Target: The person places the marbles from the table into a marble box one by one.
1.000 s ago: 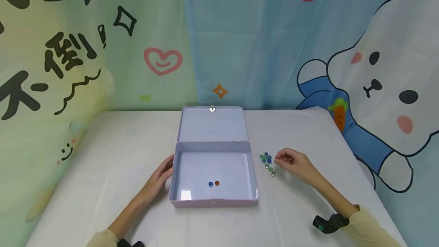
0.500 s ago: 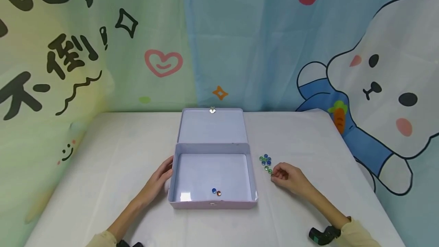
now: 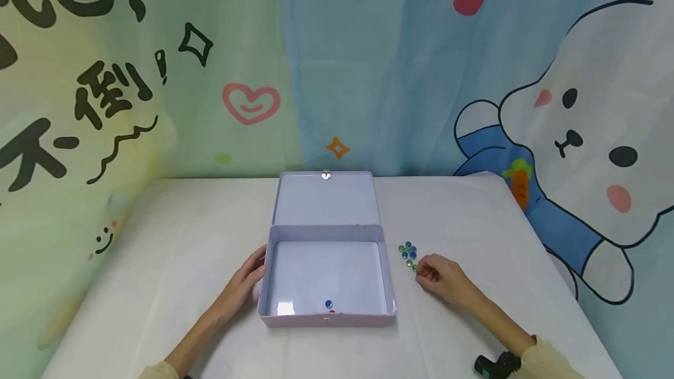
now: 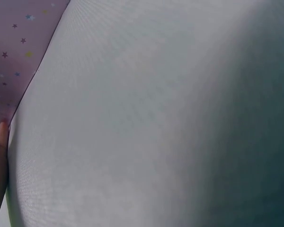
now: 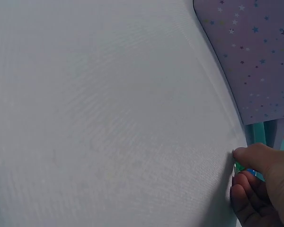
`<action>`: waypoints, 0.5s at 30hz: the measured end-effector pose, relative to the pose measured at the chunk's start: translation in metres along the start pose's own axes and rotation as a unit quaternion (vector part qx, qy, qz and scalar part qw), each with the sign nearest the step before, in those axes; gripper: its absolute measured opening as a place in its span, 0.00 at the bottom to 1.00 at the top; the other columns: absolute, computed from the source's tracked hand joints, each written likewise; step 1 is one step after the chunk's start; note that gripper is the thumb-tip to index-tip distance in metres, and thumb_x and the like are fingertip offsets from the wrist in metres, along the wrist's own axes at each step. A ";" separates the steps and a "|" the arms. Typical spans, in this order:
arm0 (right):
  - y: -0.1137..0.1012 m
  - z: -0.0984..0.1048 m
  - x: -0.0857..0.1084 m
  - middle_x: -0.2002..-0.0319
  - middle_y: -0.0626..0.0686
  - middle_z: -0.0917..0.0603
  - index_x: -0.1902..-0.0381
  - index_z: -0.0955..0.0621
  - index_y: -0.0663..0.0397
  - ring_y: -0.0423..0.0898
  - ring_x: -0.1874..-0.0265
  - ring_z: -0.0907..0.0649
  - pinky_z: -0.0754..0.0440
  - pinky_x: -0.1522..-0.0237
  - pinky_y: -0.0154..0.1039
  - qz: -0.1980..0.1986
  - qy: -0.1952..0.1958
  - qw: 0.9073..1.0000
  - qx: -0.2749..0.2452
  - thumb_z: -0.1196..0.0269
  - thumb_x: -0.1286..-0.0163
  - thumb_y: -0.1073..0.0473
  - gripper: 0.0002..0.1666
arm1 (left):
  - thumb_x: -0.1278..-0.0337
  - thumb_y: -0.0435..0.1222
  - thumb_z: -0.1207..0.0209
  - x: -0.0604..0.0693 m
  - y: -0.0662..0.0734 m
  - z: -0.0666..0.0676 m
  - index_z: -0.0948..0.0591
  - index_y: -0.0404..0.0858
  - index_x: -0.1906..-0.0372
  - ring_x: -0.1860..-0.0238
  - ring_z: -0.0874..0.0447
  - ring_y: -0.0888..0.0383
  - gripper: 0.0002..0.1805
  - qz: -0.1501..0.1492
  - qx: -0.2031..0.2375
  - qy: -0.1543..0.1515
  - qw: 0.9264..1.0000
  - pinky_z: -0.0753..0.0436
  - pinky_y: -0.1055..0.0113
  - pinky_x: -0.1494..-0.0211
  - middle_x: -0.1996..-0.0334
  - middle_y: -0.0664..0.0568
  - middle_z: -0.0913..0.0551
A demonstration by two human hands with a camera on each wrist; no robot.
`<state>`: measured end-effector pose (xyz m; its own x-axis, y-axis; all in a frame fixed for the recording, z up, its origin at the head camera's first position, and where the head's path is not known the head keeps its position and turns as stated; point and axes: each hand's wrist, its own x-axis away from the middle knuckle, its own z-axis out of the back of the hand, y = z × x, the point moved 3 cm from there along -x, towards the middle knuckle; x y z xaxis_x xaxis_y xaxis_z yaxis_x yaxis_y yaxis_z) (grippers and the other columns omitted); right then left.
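Observation:
My left hand [image 3: 247, 274] rests against the left wall of the open lilac box [image 3: 327, 321], fingertips at its side. In the left wrist view, fingers show at the edge of the star-patterned box. Inside lie a blue marble [image 3: 329, 304] and an orange marble [image 3: 332, 311], mostly hidden by the front wall. Right of the box, several blue and green glass marbles [image 3: 408, 250] sit in a small cluster. My right hand [image 3: 442, 276] is at the cluster's near end, thumb and curled fingers close together around a spot they hide. The right wrist view shows a green marble [image 5: 239, 166] between thumb and forefinger.
The box's lid [image 3: 326, 199] is tipped back behind it, with a metal clasp at its top edge. A white cloth [image 3: 210, 209] covers the table. Behind hangs a printed curtain [image 3: 347, 63]. A black wrist device [image 3: 497, 365] sits at the right sleeve.
My right hand has come down and nearer, to the near end of the marble cluster, covering a pale marble there. The two marbles in the box have rolled toward its front wall. My left hand stays put.

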<state>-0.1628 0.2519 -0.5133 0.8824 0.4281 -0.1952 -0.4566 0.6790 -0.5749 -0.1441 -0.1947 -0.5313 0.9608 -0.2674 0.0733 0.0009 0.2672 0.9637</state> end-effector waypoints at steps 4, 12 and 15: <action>-0.001 -0.001 0.002 0.73 0.42 0.24 0.70 0.22 0.53 0.30 0.74 0.28 0.25 0.74 0.27 -0.003 0.002 1.000 0.000 0.30 0.47 0.72 0.13 | 0.26 0.44 0.58 0.002 -0.001 -0.001 0.44 0.46 0.24 0.27 0.40 0.38 0.29 0.009 0.000 0.005 1.000 0.43 0.36 0.28 0.25 0.40 0.40; -0.002 0.001 0.002 0.74 0.43 0.24 0.70 0.22 0.54 0.30 0.74 0.28 0.24 0.73 0.27 -0.020 -0.002 1.000 -0.013 0.31 0.47 0.72 0.12 | 0.26 0.42 0.58 0.001 0.000 0.000 0.45 0.44 0.24 0.27 0.41 0.37 0.29 -0.002 0.000 -0.002 1.000 0.45 0.35 0.28 0.25 0.39 0.42; 0.000 0.000 0.002 0.74 0.43 0.23 0.71 0.22 0.53 0.30 0.75 0.28 0.24 0.73 0.27 -0.023 -0.001 1.000 -0.015 0.31 0.48 0.72 0.13 | 0.26 0.43 0.58 0.002 0.000 -0.001 0.44 0.45 0.24 0.27 0.41 0.37 0.29 0.004 0.000 -0.001 1.000 0.45 0.35 0.28 0.25 0.40 0.42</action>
<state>-0.1613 0.2530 -0.5139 0.9023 0.3974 -0.1670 -0.4116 0.6793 -0.6076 -0.1421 -0.1941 -0.5317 0.9601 -0.2676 0.0806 -0.0061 0.2685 0.9633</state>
